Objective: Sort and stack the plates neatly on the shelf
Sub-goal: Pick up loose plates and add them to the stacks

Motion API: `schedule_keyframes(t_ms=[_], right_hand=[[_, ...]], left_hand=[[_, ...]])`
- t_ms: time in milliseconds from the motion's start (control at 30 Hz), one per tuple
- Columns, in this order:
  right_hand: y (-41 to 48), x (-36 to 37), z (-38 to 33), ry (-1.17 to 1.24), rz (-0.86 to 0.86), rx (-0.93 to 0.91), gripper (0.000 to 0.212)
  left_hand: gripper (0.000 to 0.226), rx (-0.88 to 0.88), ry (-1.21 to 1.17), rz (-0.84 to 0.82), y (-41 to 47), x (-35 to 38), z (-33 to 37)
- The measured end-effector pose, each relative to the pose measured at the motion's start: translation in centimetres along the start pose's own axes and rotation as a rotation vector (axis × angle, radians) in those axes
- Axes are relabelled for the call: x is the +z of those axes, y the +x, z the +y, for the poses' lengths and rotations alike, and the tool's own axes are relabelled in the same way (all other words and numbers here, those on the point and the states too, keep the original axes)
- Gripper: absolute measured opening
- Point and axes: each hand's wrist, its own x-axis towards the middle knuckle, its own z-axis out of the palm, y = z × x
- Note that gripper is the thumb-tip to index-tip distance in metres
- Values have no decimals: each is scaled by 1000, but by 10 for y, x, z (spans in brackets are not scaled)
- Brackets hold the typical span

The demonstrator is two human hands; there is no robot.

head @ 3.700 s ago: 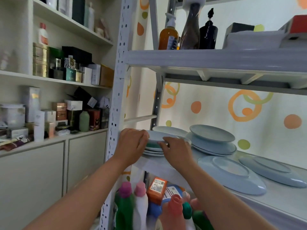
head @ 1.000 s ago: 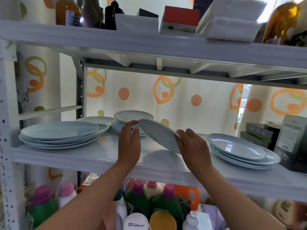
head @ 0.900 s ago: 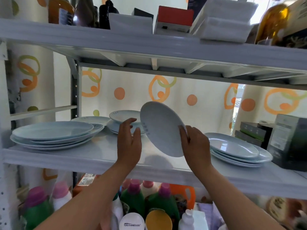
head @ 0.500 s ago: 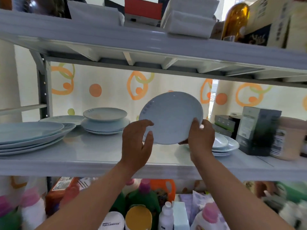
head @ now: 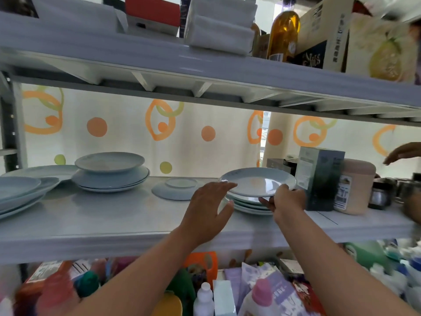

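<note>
My right hand grips the near right rim of a pale blue plate, held level just above a short stack of plates on the middle shelf. My left hand is open, fingers spread, its fingertips at the plate's left rim. An upside-down plate lies to the left of the stack. Further left stands a second stack topped by a smaller plate, and a pile of large plates sits at the far left edge.
A dark carton and a pink canister stand right beside the stack. Another person's hand reaches in at the far right. Bottles and boxes fill the shelf above; detergent bottles crowd the shelf below.
The plate went from tilted upright in both hands to level above the right-hand stack. My left hand has let go and opened. The view shifted right.
</note>
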Motion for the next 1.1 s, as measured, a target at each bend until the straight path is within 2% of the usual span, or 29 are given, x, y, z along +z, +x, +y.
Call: schedule_keyframes(t_ms=[300, 767, 933, 1100], right_hand=[[25, -1, 8, -147, 83, 36, 42], [39, -18, 7, -338, -13, -13, 39], [38, -23, 8, -332, -47, -45, 43], [24, -22, 10, -312, -100, -71, 34]], left_hand=[[47, -56, 28, -246, 14, 29, 8], [45, -108, 0, -344, 26, 45, 14], [44, -115, -1, -343, 25, 46, 7], [44, -136, -30, -325, 24, 43, 5]])
